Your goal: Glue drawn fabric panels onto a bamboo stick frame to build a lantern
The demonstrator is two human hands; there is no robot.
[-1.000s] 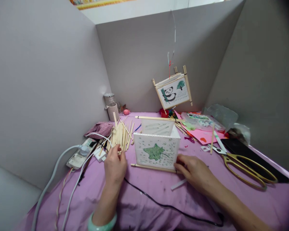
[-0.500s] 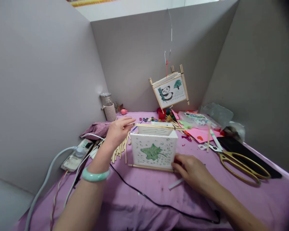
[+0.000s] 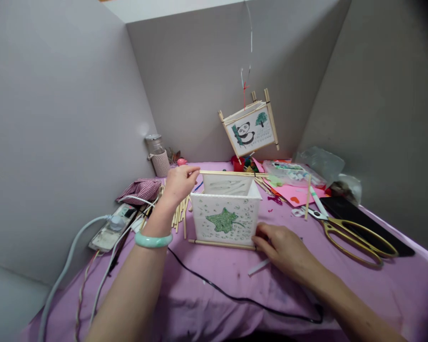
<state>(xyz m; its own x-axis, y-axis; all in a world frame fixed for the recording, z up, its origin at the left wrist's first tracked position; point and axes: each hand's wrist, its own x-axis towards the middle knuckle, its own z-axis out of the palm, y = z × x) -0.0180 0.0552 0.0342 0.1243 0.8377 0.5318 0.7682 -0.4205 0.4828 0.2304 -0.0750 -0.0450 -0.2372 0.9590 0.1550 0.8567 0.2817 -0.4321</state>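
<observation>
A white, box-like paper lantern (image 3: 201, 219) stands on the purple cloth, a green leaf drawn on its front panel. One wooden stick (image 3: 219, 244) runs along its front bottom edge. Another pair of thin sticks (image 3: 231, 174) lines the top of the raised back panel. My left hand (image 3: 181, 184), a pale green bangle on its wrist, pinches the left end of those top sticks. Low at the front right corner, my right hand (image 3: 280, 247) grips the lantern with thumb and fingers. A short whitish strip (image 3: 258, 267) lies beside it.
A panda-painted lantern (image 3: 251, 129) hangs from a wire behind. Large gold-handled scissors (image 3: 356, 237) lie right, near a black flat object (image 3: 365, 223). Loose sticks (image 3: 180, 217) and a power strip (image 3: 113, 228) are left. A black cable (image 3: 235, 298) crosses the front cloth.
My left fingers have closed onto the end of the top sticks. The back panel now stands higher, showing more of its inside. My right hand keeps its grip; the view has shifted slightly.
</observation>
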